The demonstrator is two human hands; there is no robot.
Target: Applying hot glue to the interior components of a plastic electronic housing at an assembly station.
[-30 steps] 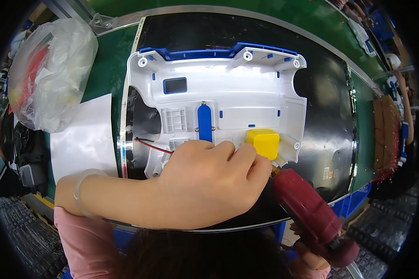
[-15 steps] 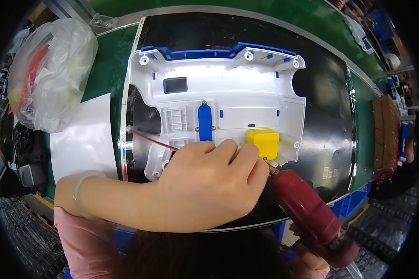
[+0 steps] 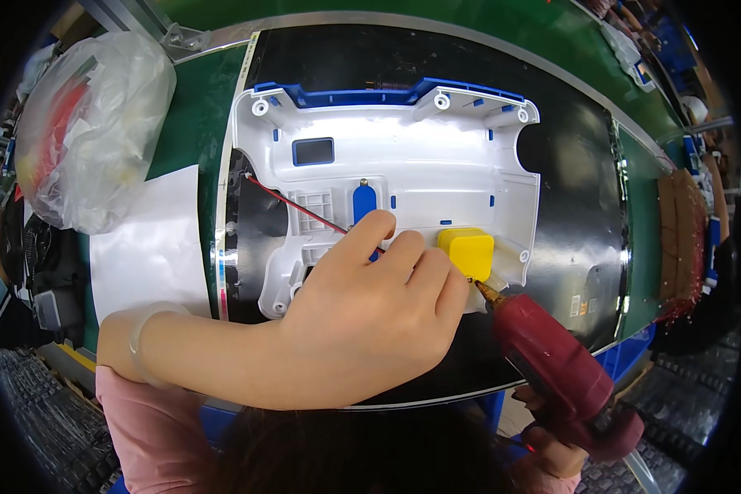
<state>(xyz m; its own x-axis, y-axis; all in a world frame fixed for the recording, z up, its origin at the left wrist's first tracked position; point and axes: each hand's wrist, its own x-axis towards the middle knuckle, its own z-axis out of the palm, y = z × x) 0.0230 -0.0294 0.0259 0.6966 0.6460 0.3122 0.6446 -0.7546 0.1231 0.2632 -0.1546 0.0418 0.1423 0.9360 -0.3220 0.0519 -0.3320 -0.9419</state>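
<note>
Curls the left hand [image 3: 375, 309], with its back to the camera, over the near edge of a white moulded-plastic shell [image 3: 436, 193], fingers half bent and tips tucked out of sight. Cannot tell whether pinching the thin red-and-black wire [image 3: 292, 202] that disappears by the index finger, or holding nothing. Wears a translucent bracelet [image 3: 140, 342] on that wrist and a pink sleeve [image 3: 152, 428] farther up the forearm.

Wraps the right hand [image 3: 553, 454], dim and partly hidden, around the handle of a dark red glue gun [image 3: 552, 350] with a brass-coloured nozzle. Aims it up and to the left, tip right by the near edge of a yellow box-shaped block [image 3: 467, 251] in the shell. Cannot make out whether touching.

Just beyond the left fingers, inside the shell, a blue round-ended strip [image 3: 365, 199]; along the shell's far side, blue plastic trim [image 3: 346, 97]. Underneath, a glossy black mat [image 3: 576, 206] on a green counter [image 3: 191, 123]. Left of the mat, a sheet of white paper [image 3: 148, 247]; farther off, a crumpled see-through plastic bag [image 3: 107, 132]. At far right, a brown box [image 3: 680, 239].
</note>
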